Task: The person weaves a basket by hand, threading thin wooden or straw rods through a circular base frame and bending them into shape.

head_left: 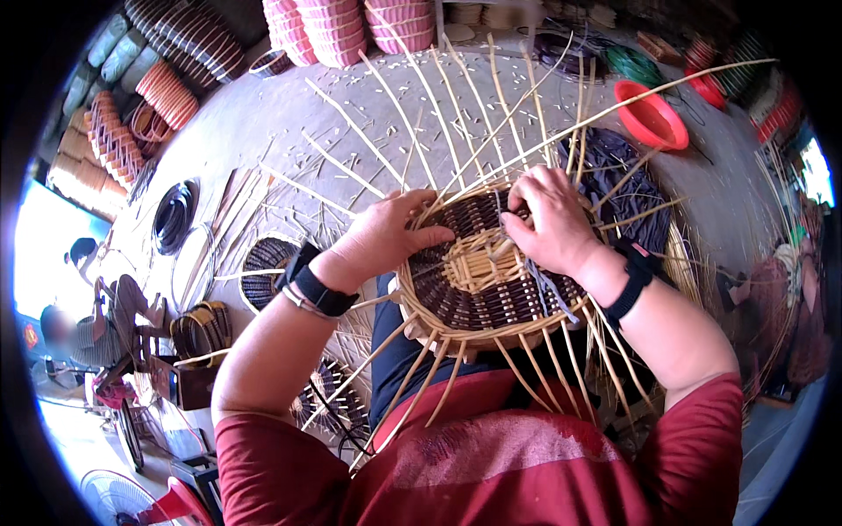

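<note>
An oval basket in progress, woven in dark brown and pale wicker with long pale stakes fanning out from its rim, rests over my lap. My left hand grips its upper left rim, thumb reaching inside and fingers curled toward the edge. At the upper right of the weave my right hand has thumb and fingers pinched on a thin grey strip, whose loose end trails down across the basket's right side. The exact point of that pinch is partly hidden by my fingers.
A red basin, grey bundled strands and pink stacked baskets lie beyond. At left are black coiled cord, a small dark basket and a co-worker. A fan stands low left. Offcuts litter the floor.
</note>
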Tool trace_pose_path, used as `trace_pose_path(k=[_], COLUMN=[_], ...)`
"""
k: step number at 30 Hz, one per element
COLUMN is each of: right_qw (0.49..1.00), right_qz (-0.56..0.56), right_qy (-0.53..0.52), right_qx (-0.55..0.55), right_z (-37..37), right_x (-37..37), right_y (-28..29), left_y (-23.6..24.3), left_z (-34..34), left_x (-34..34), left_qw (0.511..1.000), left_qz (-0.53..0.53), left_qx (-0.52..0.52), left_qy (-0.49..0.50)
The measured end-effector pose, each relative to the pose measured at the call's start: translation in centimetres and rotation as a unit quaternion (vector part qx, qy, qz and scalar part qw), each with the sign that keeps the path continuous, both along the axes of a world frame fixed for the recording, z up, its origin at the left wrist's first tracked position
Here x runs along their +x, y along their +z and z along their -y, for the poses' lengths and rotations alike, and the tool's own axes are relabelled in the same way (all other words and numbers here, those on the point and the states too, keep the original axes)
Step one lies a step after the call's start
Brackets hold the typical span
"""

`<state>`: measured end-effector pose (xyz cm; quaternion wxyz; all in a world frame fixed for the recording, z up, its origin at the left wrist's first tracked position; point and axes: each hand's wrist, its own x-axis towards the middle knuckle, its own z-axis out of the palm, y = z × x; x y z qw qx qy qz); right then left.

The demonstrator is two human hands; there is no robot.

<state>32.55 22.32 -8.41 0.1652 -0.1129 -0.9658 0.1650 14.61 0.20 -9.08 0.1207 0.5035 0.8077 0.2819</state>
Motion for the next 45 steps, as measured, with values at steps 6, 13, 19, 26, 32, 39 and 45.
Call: trace_pose_path(k=[6, 13, 19, 26, 32, 39, 45], right_qw=[0.999, 0.998, 0.998, 0.964, 0.819, 0.902, 0.976], right_qz=[-0.036, -0.047, -0.050, -0.015, 0.082, 0.122, 0.144], right_qy=[0.013, 0.028, 0.043, -0.010, -0.044, 0.012, 0.038], right_qx=[-0.019, -0.034, -0.021, -0.264, -0.566, -0.413, -0.161], right_z=[0.0, 0.4, 0.7, -0.1, -3.7, -5.5, -1.9], right_x=[-1.3, 1.0, 2.7, 1.9, -3.4, -10.3, -13.8], right_y=[0.7, -0.2, 0.3, 1.1, 3.8, 0.3, -2.1], left_y=[5.8, 2.1, 2.5, -1.2, -2.0, -1.2, -1.6], left_z=[-0.2, -2.3, -2.5, -2.9, -2.5, -2.3, -2.1], left_x=[-3.1, 0.7, 1.5, 2.2, 2.9, 3.9, 4.3], left_qw=[0.988, 0.999, 0.995, 0.994, 0.983, 0.986, 0.996], left_qz=[-0.137, -0.024, 0.074, 0.050, 0.160, 0.125, -0.008], left_qx=[0.072, 0.002, 0.062, 0.092, 0.089, 0.096, 0.088], left_qy=[0.004, -0.045, -0.017, -0.012, 0.029, 0.055, 0.025])
